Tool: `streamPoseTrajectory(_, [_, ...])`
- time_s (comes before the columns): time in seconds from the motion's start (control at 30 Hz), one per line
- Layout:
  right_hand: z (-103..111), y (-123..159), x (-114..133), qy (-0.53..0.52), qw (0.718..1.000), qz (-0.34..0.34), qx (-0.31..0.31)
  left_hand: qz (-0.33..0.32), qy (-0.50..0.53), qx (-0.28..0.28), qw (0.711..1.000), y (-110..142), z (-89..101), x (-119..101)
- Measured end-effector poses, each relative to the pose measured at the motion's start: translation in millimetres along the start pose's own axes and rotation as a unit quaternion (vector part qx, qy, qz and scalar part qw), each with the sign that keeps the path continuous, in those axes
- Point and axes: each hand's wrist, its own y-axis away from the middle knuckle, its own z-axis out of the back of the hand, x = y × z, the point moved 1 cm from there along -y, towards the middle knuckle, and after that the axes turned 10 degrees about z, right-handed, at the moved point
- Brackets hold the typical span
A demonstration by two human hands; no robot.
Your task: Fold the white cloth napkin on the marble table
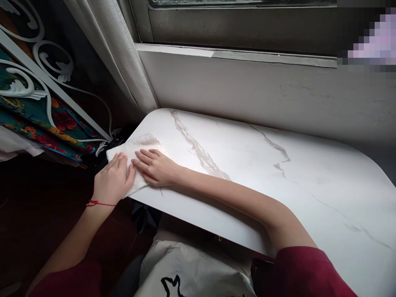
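A white cloth [140,143] with a greyish smudge near its far edge lies spread on the left end of a white marble-patterned tabletop [247,161]. My left hand [113,177], with a red string round its wrist, rests on the cloth's left part, fingers laid flat and thumb apart. Beside it, my right hand [157,167] presses palm down on the cloth, its fingers stretched out to the left. The two hands nearly meet at the thumb and fingertips. Part of the cloth is hidden beneath them.
Behind the tabletop runs a pale wall [232,86] below a window frame [241,27]. A light curtain [117,53] hangs at the back left. White scrolled metalwork [58,84] and floral fabric [62,123] stand at left. A pale cloth with a black drawing [192,264] is below the front edge.
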Motion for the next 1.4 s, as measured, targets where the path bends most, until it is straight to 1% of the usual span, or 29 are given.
streamPoseTrajectory(0.13, [5.4,-0.5,4.8,-0.024,0.999,0.032,0.013,0.023,0.003,0.005,1.0,4.3,1.1,2.0])
streamPoseTrajectory(0.27, [3.2,1.3,-1.0,-0.021,0.998,0.063,0.024,0.043,0.035,0.033,0.998,-6.6,-6.2,3.2])
streamPoseTrajectory(0.33, [-2.1,2.0,-4.5,-0.007,0.998,0.055,0.02,0.029,0.059,0.038,0.997,-19.8,-14.2,5.1])
streamPoseTrajectory(0.43, [-11.1,3.9,-12.8,0.013,1.0,0.01,0.001,-0.018,0.089,0.044,0.995,-47.8,-30.0,5.3])
streamPoseTrajectory(0.5, [-15.2,6.9,-23.3,0.021,1.0,-0.02,-0.009,-0.039,0.094,0.051,0.993,-69.3,-41.4,1.3])
streamPoseTrajectory(0.6, [-17.2,14.5,-47.3,0.027,0.998,-0.058,-0.019,-0.064,0.093,0.055,0.992,-103.1,-57.9,-12.8])
streamPoseTrajectory(0.7, [-15.4,24.9,-74.9,0.031,0.994,-0.105,-0.019,-0.089,0.099,0.056,0.99,-137.4,-73.1,-33.9])
streamPoseTrajectory(0.8, [-11.3,36.3,-98.2,0.043,0.986,-0.162,-0.005,-0.107,0.104,0.081,0.985,-169.9,-86.6,-57.9])
streamPoseTrajectory(0.9, [-6.4,47.4,-115.1,0.05,0.977,-0.206,0.009,-0.123,0.105,0.104,0.981,-195.1,-96.2,-81.7])
streamPoseTrajectory(0.97, [-3.9,54.2,-123.0,0.051,0.973,-0.224,0.013,-0.131,0.105,0.108,0.98,-205.9,-99.8,-95.4])
streamPoseTrajectory(1.07, [-2.8,62.8,-128.8,0.055,0.968,-0.246,0.011,-0.147,0.1,0.113,0.978,-213.4,-101.5,-110.1])
streamPoseTrajectory(1.2, [-3.2,70.6,-125.2,0.055,0.962,-0.267,-0.001,-0.165,0.09,0.126,0.974,-212.4,-99.4,-117.7])
streamPoseTrajectory(1.3, [-0.2,75.0,-114.6,0.049,0.962,-0.269,-0.006,-0.172,0.091,0.132,0.972,-205.9,-95.5,-119.0])
streamPoseTrajectory(1.4, [6.1,81.2,-93.4,0.046,0.961,-0.271,-0.004,-0.192,0.09,0.138,0.967,-191.4,-87.9,-118.9])
